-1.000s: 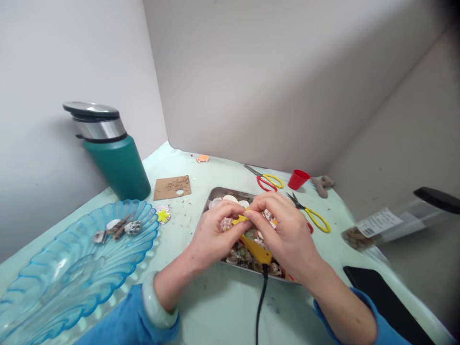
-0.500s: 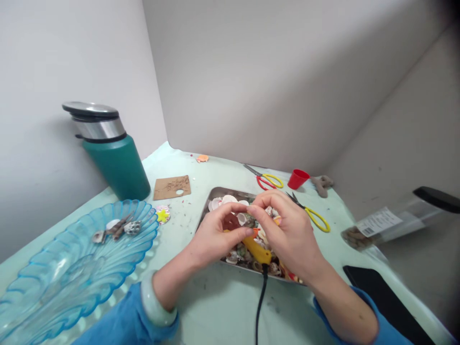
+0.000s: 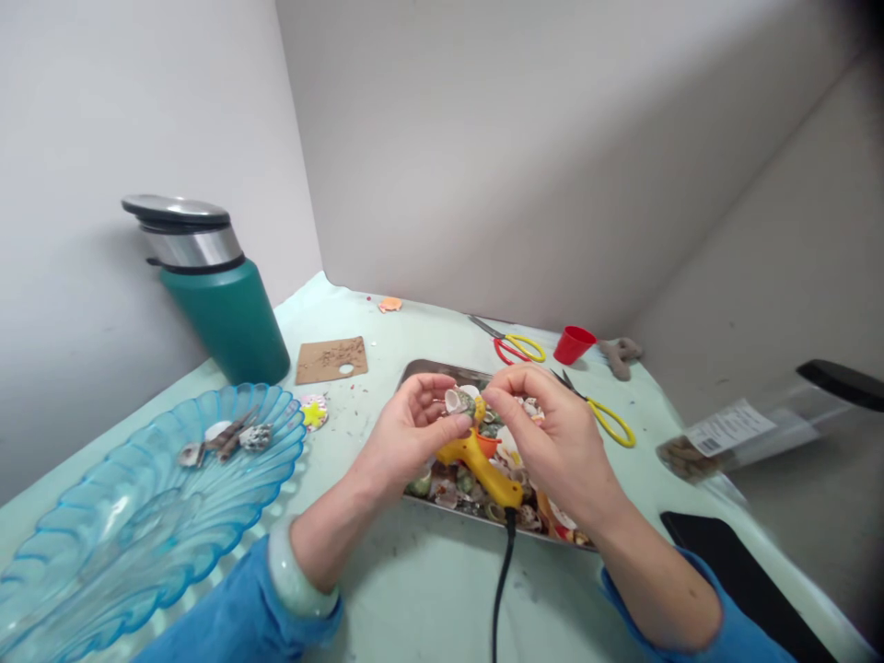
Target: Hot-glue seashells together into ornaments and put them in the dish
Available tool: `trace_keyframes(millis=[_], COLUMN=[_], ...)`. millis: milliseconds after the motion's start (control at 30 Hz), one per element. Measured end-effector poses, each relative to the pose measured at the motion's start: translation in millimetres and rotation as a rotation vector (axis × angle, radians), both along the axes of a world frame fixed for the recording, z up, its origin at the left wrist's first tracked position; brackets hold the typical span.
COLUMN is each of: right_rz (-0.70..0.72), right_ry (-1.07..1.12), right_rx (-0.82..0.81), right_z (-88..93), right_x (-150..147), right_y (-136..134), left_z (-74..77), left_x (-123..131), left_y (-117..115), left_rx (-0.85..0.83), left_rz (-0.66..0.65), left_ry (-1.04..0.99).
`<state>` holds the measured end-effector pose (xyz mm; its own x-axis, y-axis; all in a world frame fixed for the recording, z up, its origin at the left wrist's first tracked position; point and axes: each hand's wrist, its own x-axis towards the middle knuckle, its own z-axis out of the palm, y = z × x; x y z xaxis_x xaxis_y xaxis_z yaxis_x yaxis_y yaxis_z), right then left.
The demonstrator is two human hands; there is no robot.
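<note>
My left hand (image 3: 407,428) holds a small green-and-white spiral seashell (image 3: 458,402) between thumb and fingers, its pale opening showing. Close on the other side, my right hand (image 3: 556,428) has thumb and forefinger pinched together; anything between them is too small to make out. Under both hands lies a yellow glue gun (image 3: 492,475) with an orange trigger, resting on shells in a metal tray (image 3: 407,370). Its black cord (image 3: 502,575) runs toward me. Parts of the tray are hidden by my hands.
A blue scalloped dish (image 3: 138,516) with several shells lies left, before a green bottle (image 3: 225,318). Brown card (image 3: 324,359) sits behind. Scissors (image 3: 529,347), another yellow-handled pair (image 3: 611,421), a red cup (image 3: 573,343), a clear container (image 3: 746,433) and a black phone-like slab (image 3: 732,571) are right.
My left fingers have shifted down and left, away from my right fingertips, bringing the seashell into plain view. More of the glue gun shows. My right hand has barely moved.
</note>
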<state>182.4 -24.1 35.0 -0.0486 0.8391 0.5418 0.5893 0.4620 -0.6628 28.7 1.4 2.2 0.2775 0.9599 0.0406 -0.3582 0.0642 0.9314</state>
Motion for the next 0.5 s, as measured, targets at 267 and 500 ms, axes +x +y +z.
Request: trace_keyframes(millis=[267, 500], right_rz=[-0.022, 0.057], right_ry=[-0.024, -0.059], right_rx=[0.021, 0.012], right_z=[-1.2, -1.6], right_x=[0.7, -1.0], right_y=[2.2, 2.1], left_z=[0.1, 1.0], left_x=[-2.1, -3.0], left_y=[1.0, -1.4], left_rx=[0.033, 0.058], left_rz=[0.023, -0.052], left_ry=[0.052, 0.088])
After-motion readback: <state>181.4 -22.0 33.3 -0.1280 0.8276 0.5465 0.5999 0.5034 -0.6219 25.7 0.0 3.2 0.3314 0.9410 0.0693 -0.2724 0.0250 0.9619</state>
